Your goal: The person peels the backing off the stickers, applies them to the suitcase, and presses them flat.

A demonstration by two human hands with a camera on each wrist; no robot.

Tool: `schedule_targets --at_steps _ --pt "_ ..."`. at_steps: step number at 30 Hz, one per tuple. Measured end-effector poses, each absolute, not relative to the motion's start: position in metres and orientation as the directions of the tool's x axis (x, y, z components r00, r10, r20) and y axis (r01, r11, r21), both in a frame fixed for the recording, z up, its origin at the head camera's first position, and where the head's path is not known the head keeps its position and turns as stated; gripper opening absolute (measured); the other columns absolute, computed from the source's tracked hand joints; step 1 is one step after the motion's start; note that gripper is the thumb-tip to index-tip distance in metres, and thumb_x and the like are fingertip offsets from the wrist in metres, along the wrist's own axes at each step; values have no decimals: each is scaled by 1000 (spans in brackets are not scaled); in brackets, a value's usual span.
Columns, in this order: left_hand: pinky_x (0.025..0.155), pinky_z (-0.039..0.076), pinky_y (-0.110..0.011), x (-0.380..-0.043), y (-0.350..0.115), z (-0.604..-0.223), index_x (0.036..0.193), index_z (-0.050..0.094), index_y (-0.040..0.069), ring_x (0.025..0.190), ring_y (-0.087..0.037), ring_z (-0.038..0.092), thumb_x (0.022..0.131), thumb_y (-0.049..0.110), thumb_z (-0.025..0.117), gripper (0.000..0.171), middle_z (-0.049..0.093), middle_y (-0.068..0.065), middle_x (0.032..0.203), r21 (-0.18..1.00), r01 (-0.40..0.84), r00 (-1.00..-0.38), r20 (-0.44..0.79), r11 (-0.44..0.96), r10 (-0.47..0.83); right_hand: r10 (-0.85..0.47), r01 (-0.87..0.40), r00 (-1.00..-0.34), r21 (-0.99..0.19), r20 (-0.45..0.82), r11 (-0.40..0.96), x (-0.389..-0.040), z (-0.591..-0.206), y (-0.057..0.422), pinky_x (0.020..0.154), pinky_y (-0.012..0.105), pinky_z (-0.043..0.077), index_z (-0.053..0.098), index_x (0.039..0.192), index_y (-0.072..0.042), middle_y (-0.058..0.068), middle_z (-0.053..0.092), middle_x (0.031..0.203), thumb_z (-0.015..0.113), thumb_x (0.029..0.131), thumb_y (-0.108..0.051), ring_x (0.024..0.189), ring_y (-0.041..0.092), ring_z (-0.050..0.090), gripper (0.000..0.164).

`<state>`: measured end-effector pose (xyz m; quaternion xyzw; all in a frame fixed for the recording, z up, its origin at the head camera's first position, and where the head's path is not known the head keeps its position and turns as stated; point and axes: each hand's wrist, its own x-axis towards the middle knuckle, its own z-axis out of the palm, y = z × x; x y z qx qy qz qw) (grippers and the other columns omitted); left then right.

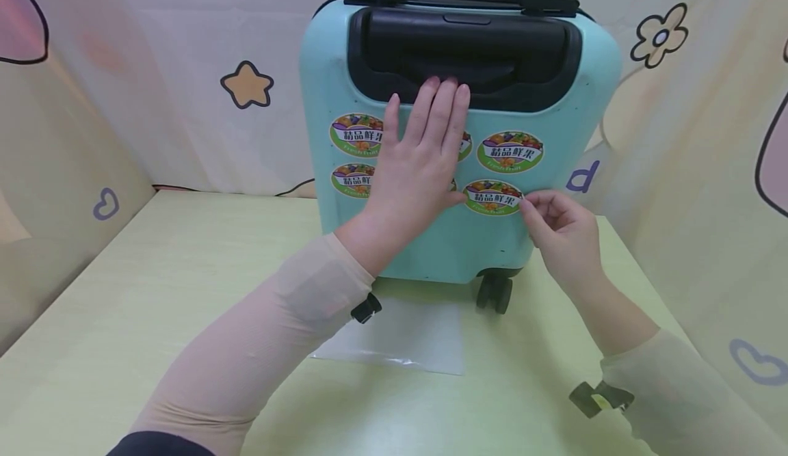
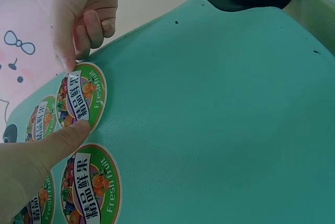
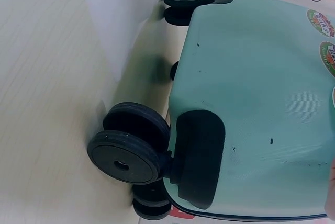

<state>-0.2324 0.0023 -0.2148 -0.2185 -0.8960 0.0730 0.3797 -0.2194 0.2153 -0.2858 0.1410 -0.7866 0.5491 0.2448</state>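
Observation:
A light-blue suitcase (image 1: 431,254) stands upright, with oval fruit stickers on its front in two rows. Flat against it, fingers straight and pointing up, lies my left hand (image 1: 418,169), covering part of the middle stickers. Its thumb (image 2: 68,136) presses the near edge of the lower right sticker (image 1: 492,198). At that sticker's outer edge, my right hand (image 1: 563,234) pinches it between thumb and forefinger, the other fingers curled. An upper right sticker (image 1: 510,152) sits just above. Only a sliver of the right hand shows in the right wrist view.
The suitcase has a black handle recess (image 1: 468,46) at the top and black wheels (image 1: 494,293) below. A clear plastic sheet (image 1: 406,340) lies on the pale table (image 1: 185,292) in front. Printed cloth (image 1: 185,100) hangs behind and at both sides.

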Motion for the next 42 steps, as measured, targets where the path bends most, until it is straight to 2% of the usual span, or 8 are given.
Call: schedule_targets --at_steps 34,42 --pt "108 4 -53 -234 5 -218 148 11 2 138 -30 8 65 70 65 120 16 -15 151 -268 340 -612 665 901 428 57 -486 -840 -794 540 366 -219 -286 215 49 17 40 59 95 7 -4 52 63 60 91 -11 53 10 45 19" --pt "109 4 -53 -233 6 -218 148 10 3 138 -30 7 66 71 65 120 15 -15 151 -274 328 -612 667 904 424 54 -493 -833 -782 551 382 -220 -285 214 48 17 40 60 94 5 -5 52 63 60 91 -10 52 10 44 15"
